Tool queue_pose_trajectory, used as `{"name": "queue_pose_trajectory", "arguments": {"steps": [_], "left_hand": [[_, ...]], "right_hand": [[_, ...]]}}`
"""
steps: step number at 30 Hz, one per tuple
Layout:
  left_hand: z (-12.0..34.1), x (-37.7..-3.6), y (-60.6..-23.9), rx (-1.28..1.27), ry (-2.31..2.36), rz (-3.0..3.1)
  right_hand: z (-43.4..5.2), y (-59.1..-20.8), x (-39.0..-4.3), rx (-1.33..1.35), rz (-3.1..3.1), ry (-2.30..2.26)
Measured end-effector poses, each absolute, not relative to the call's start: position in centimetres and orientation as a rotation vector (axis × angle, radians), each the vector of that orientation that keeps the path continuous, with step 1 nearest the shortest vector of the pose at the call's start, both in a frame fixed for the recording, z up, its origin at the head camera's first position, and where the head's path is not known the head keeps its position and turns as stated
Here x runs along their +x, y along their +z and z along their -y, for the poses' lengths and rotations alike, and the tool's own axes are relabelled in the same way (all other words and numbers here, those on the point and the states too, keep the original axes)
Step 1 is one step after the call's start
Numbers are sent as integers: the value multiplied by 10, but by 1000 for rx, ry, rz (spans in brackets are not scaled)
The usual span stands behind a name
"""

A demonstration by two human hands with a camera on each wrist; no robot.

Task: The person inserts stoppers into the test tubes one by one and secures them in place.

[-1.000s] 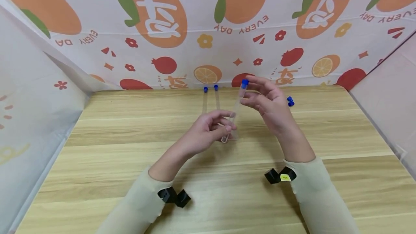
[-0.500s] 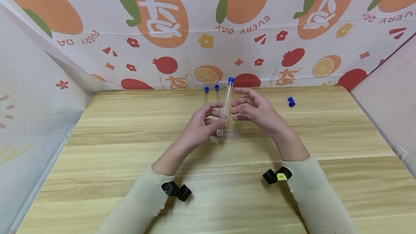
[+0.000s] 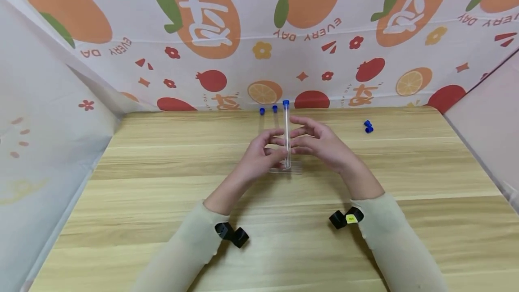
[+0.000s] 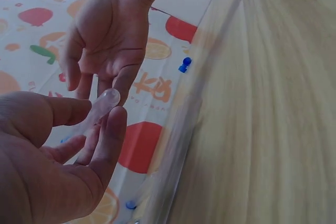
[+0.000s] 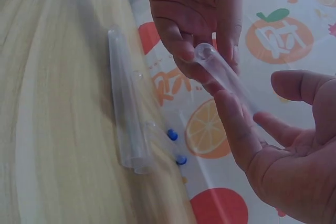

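left hand [image 3: 259, 154]: pinching the capped test tube [image 3: 286, 135] upright, just above the clear rack [image 3: 298, 169]
right hand [image 3: 320, 144]: fingers loose, touching the tube's side

bare wooden table [image 3: 162, 202] near side, capped tubes [image 3: 267, 123] behind hands, loose blue caps [image 3: 368, 126] far right, possibly two

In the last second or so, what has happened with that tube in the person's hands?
The capped tube swung from leaning right to standing upright, drifting slightly left. The right hand, which held it by the blue cap, has come down beside its lower half, fingers touching it. The left hand keeps pinching its lower end. The two tubes by the wall and the loose blue caps stayed put.
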State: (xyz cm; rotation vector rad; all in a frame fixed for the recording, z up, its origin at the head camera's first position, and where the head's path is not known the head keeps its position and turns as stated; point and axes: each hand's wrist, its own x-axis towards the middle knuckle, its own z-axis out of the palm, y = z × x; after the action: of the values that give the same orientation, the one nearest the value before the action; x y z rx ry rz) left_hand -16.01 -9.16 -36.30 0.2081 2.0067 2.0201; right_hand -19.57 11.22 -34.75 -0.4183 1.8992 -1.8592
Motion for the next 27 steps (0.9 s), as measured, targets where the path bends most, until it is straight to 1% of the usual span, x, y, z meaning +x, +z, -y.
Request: {"name": "queue_pose_trajectory", "arguments": {"steps": [8,17,21,27], "left_hand": [[75,-175,-364,173,2007,-2025],[65,-191,-364,158,1984,-2059],[65,-192,-368,141,1946,-2067],[65,-193,-372,165,1859,-2117]], "right_hand": [[-122,-354,-202,-351,-1929,-1846],[-126,-365,-212,-399,-1989,-1841],[-125,-373,-215,-351,-2018,-1826],[-125,-384,-219,-203,-2086,-1800]]}}
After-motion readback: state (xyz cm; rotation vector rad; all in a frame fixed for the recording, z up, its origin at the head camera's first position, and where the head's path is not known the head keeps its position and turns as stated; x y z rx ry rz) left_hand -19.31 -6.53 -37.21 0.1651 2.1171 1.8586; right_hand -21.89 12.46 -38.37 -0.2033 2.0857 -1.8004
